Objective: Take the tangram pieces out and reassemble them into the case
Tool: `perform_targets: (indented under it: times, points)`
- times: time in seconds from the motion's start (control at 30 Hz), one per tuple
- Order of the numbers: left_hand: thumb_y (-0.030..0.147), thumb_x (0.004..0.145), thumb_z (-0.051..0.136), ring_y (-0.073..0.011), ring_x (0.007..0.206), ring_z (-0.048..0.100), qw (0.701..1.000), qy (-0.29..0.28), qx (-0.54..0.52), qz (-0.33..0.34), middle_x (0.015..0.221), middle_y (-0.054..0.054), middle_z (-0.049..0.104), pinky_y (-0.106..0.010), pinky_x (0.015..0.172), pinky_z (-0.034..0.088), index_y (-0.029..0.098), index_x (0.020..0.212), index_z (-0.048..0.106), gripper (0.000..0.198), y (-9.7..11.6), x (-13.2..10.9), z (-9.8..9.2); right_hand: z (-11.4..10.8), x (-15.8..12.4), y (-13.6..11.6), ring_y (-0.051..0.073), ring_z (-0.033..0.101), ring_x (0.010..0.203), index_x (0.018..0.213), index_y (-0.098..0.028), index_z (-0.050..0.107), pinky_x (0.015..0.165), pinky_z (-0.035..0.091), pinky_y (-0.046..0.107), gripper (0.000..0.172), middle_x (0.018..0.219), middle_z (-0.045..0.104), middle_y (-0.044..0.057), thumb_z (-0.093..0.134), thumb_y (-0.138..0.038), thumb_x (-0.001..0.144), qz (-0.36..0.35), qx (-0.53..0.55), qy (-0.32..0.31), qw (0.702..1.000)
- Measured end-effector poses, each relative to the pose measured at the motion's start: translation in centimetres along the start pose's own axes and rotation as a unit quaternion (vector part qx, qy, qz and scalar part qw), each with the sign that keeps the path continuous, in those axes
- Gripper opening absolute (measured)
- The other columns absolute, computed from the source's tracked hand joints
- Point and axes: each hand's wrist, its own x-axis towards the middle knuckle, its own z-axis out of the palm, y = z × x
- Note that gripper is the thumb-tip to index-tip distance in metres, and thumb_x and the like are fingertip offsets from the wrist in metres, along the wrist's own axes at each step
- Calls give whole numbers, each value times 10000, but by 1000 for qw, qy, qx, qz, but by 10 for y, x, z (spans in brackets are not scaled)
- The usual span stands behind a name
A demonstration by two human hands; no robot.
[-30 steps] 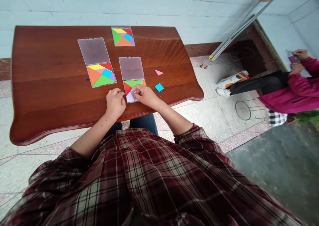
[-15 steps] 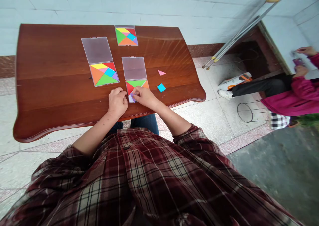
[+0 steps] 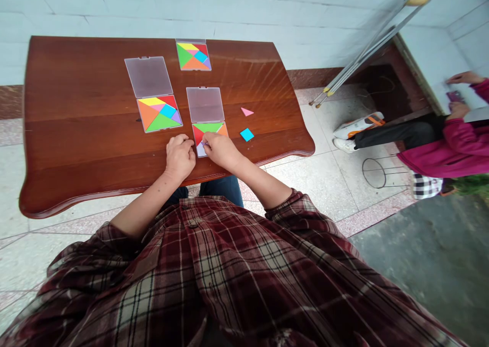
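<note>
My right hand point(image 3: 220, 149) bends over the lower tray of the nearest tangram case point(image 3: 199, 156), its thumb and fingertips pinched on a purple tangram piece that they almost wholly cover. In that tray lie a green triangle point(image 3: 209, 127), a red triangle point(image 3: 197, 133) and an orange piece point(image 3: 224, 130), partly hidden by the hand. The case's clear lid point(image 3: 205, 105) is folded back, away from me. Beside the tray's left edge, my left hand point(image 3: 180, 156) rests on the table with curled fingers and nothing visible in them. A pink triangle point(image 3: 246, 112) and a blue square point(image 3: 247, 134) lie loose to the right.
Two filled tangram cases lie further off: one with its lid open point(image 3: 159, 114) at the left, another point(image 3: 193, 56) near the table's back edge. The brown wooden table point(image 3: 84, 112) stands against a tiled wall. Crutches point(image 3: 357, 56) lean at the right, where a person point(image 3: 431, 143) sits.
My right hand's fingertips have come down and shifted slightly left over the tray, covering more of the purple piece. My left hand stays in place.
</note>
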Motion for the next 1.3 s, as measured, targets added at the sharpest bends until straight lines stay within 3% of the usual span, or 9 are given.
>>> perform_targets:
  times: [0.13,0.27,0.47,0.73,1.3]
  points:
    - [153,791,475,-292,997,531,1000,-4,11,0,1094,-112,624,-466,874,433,194,909,690,248,1,0,-1,6,1,-9,266,618,941,1120,-125,606,762,426,338,281,1102,673,163,430,-152,903,-16,-50,-27,998]
    - [145,782,473,-291,1000,530,1000,-6,20,-2,1101,-112,629,-455,867,434,193,915,685,255,0,0,1,6,2,-6,240,612,933,1019,-162,639,764,417,311,207,1061,683,119,469,-184,903,-44,-23,-66,997]
    - [137,759,480,-278,994,529,1000,1,6,3,1083,-83,616,-447,871,434,222,912,676,263,-4,-1,4,-9,6,3,224,597,911,987,-170,652,754,410,298,262,1001,671,94,400,-145,923,-10,9,-4,1000]
    - [136,754,474,-276,1010,526,1000,-4,10,2,1109,-81,606,-436,879,432,220,922,663,266,-4,-1,4,-3,13,1,273,623,973,1062,-148,673,786,454,348,240,1108,625,160,493,-211,917,27,-42,-57,997]
    - [122,754,475,-269,1004,534,1000,-3,27,-5,1103,-85,621,-424,883,442,205,906,674,263,-3,-1,3,2,9,-1,220,620,958,972,-157,666,764,413,293,165,1047,679,113,522,-193,901,6,-19,-87,996]
